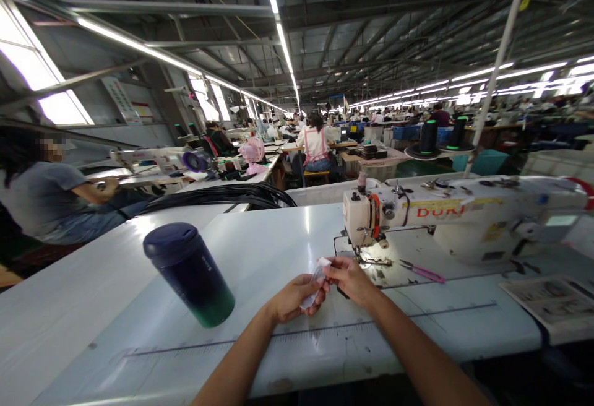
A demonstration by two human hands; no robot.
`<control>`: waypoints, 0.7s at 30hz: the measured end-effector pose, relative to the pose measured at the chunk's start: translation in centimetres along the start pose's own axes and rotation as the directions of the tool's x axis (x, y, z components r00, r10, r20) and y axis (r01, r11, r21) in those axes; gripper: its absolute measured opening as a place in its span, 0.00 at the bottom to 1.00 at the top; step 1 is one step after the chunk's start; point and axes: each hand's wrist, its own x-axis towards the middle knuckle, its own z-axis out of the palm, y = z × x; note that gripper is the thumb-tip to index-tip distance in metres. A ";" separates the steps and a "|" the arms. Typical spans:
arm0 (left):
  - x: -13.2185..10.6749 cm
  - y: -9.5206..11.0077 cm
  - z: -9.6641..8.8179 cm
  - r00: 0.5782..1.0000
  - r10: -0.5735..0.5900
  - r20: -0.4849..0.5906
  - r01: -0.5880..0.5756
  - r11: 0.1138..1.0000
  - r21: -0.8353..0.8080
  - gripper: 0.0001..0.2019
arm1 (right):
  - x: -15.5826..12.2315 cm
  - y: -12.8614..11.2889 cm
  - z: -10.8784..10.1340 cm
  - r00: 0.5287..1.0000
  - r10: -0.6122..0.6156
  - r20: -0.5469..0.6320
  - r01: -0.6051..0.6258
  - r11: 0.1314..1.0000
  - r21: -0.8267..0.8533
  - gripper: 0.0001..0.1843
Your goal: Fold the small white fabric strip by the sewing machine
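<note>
thin flat whitish strip (318, 277), paper or cloth cant tell, upper end brightest, tilted, L hand (293, 299) n R hand (350, 278) both pinching it w/ fingertips, abv smooth pale-blue sewing table (269, 239), nr front edge

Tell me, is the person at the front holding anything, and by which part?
Yes, a small whitish piece: the left hand grips its lower part, while the right hand has its fingers near the upper end.
</note>
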 end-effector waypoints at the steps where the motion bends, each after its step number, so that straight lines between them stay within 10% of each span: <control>1: 0.0 -0.1 0.0 1.000 0.001 0.002 -0.001 1.000 0.006 0.20 | 0.0 0.0 0.0 1.000 0.001 -0.025 -0.001 1.000 -0.008 0.18; 16: -0.1 1.0 -0.3 0.976 -0.133 -0.170 0.092 0.969 -0.227 0.25 | 1.1 0.9 -1.1 0.954 -0.005 -0.301 0.001 1.000 -0.014 0.19; 21: 0.0 0.7 -0.6 0.939 0.017 -0.344 -0.043 0.997 -0.067 0.15 | 1.4 1.2 -1.4 0.936 -0.031 -0.351 0.034 0.999 0.004 0.19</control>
